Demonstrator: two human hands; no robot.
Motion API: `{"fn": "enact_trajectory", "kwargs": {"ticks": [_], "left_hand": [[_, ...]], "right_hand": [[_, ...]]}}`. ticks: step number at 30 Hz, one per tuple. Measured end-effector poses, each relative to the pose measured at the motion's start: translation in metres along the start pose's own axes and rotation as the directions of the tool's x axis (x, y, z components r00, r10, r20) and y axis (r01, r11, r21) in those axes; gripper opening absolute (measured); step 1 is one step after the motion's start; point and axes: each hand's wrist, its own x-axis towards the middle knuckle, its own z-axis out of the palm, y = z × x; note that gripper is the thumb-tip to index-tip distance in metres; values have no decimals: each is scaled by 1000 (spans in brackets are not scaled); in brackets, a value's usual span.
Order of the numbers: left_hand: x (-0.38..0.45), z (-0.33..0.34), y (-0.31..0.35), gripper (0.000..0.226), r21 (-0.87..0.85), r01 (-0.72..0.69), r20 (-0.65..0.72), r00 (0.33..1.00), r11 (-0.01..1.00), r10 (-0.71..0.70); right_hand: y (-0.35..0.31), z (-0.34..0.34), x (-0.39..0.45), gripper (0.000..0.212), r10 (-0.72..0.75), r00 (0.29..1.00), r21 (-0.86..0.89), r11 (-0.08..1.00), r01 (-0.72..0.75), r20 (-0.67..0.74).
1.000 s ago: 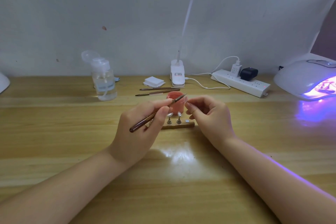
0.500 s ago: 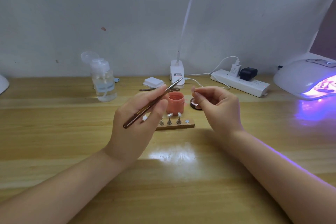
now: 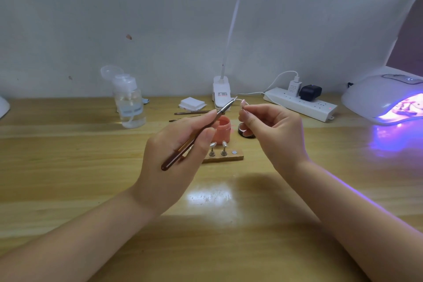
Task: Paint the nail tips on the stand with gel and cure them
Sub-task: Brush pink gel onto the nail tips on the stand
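Fingers (image 3: 207, 137) grip slender glossy brush (image 3: 196, 134).

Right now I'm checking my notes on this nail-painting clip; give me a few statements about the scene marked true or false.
1. The left hand holds a brush. True.
2. The right hand rests flat on the table. False: it is raised, pinching a nail tip.
3. The curing lamp on the right glows purple. True.
4. The pink jar sits in front of the wooden stand. False: it is behind it.
5. The stand holds no nail tips. False: at least two show on it.
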Motion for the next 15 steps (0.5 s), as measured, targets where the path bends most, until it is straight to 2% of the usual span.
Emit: {"fn": "enact_trajectory", "kwargs": {"ticks": [6,12,15], "left_hand": [[-1,2,0,27,99,-116,31,993,988,113],[0,2,4,27,120,-101,74,993,988,92],[-1,0,7,25,107,-49,49,998,993,43]], "right_hand": [[-1,4,-1,16,-11,999,18,1000,10,37],[-1,3,-2,14,-3,999,8,1000,2,32],[0,3,-2,12,2,1000,9,1000,-2,26]]}}
